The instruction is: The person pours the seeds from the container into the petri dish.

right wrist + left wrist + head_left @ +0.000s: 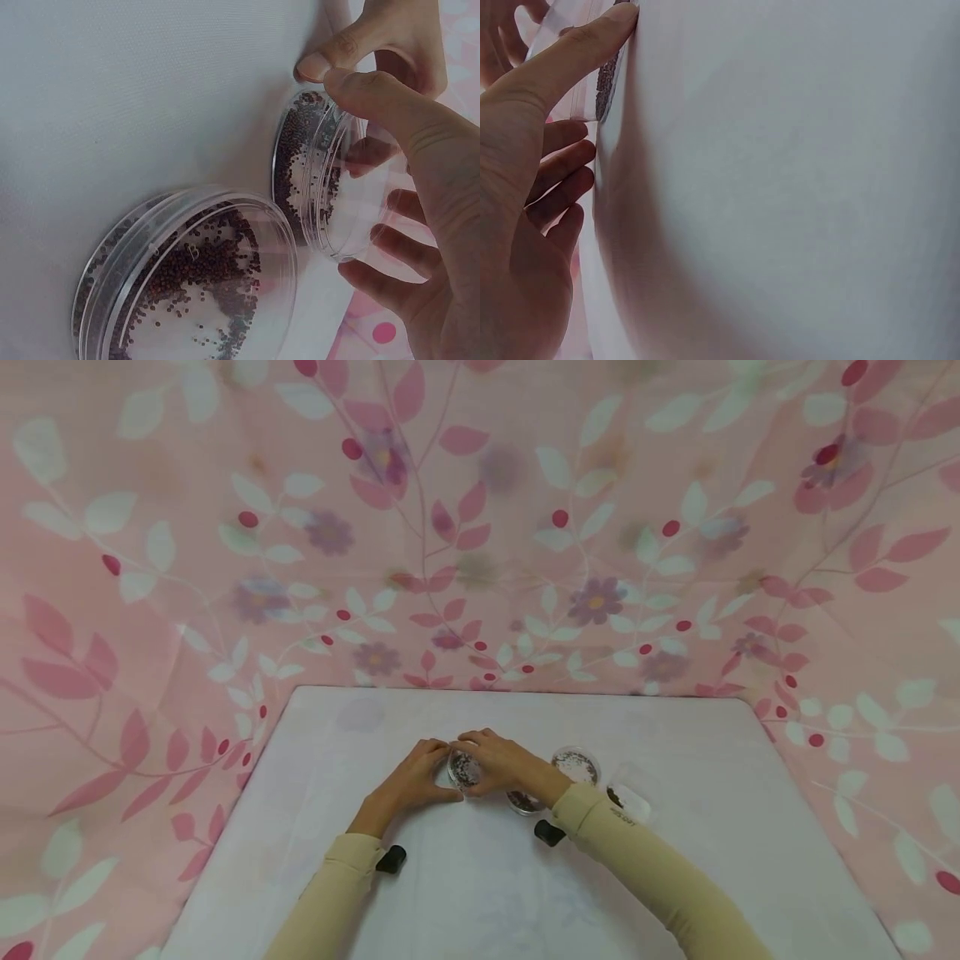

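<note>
A round clear petri dish with small dark grains in it stands on the white table, between my two hands. My left hand curves round its left side; the left wrist view shows the thumb against the dish wall. With thumb and fingers spread round the rim, my right hand grips the same dish from the right. A clear lid appears to sit on top. Nearer the right wrist camera is a second petri dish of dark grains, marked with a letter like B.
Right of the hands stands another round dish, with the second dish partly under the right forearm. A small clear square container with dark contents lies farther right. A pink floral cloth rises behind the table.
</note>
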`<state>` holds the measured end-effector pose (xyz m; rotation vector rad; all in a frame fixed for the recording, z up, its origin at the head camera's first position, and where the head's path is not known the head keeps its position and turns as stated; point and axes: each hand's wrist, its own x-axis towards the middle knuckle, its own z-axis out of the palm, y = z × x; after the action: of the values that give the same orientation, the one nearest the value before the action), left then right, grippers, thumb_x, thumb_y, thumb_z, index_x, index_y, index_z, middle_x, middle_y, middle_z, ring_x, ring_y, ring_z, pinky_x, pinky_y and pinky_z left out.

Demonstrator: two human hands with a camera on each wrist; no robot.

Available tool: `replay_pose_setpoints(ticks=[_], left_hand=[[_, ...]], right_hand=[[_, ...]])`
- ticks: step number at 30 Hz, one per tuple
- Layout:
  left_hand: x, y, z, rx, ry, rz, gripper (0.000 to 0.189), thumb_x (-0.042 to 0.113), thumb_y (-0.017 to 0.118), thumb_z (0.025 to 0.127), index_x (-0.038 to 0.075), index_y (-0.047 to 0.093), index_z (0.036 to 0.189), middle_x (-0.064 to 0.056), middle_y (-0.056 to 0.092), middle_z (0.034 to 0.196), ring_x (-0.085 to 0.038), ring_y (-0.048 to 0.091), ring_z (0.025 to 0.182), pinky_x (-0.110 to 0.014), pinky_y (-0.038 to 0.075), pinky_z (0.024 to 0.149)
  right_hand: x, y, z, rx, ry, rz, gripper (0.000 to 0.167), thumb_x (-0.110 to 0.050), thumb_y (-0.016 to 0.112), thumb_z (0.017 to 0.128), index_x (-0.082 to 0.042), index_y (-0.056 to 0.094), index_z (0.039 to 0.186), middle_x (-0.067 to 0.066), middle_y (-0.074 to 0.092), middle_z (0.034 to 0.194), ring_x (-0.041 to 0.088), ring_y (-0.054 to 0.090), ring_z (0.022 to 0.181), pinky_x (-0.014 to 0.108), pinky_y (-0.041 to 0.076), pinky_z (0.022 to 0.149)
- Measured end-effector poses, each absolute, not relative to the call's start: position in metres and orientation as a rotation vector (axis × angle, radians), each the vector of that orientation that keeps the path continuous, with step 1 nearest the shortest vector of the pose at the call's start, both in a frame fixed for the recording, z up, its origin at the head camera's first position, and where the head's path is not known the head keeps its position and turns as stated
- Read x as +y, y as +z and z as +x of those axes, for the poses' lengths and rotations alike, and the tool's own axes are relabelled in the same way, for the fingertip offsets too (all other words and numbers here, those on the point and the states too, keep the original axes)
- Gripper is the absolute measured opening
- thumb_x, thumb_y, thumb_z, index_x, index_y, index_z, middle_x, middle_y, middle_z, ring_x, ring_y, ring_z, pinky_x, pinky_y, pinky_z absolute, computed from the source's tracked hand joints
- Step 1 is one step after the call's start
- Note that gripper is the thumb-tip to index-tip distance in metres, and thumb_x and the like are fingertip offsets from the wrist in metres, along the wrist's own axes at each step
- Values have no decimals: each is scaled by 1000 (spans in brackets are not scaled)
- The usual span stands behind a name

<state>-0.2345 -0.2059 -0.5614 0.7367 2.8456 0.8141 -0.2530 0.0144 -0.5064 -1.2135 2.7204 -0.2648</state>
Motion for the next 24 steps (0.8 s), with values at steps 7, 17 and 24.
replay_pose_setpoints(ticks=[7,17,24], left_hand=[[-209,-561,-235,2840,817,720,85,58,81,72,13,55,139,0,52,136,-18,43,130,-43,41,111],[-210,-561,-236,2871,867,797,77,51,85,70,10,61,131,-4,56,130,-23,47,124,-46,43,106],[-210,-560,-235,2857,869,766,75,50,85,70,11,63,130,-3,57,129,-22,47,124,-45,43,107]], right_hand=[[11,-511,-254,2723,-215,-1258,85,-52,77,78,-14,45,147,6,47,149,24,48,132,40,51,101],[9,-513,-254,2716,-166,-1180,85,-55,76,78,-17,45,147,2,46,151,22,46,134,40,48,105],[10,-516,-253,2731,-178,-1212,82,-55,77,78,-17,48,145,4,48,149,24,48,132,43,50,103]])
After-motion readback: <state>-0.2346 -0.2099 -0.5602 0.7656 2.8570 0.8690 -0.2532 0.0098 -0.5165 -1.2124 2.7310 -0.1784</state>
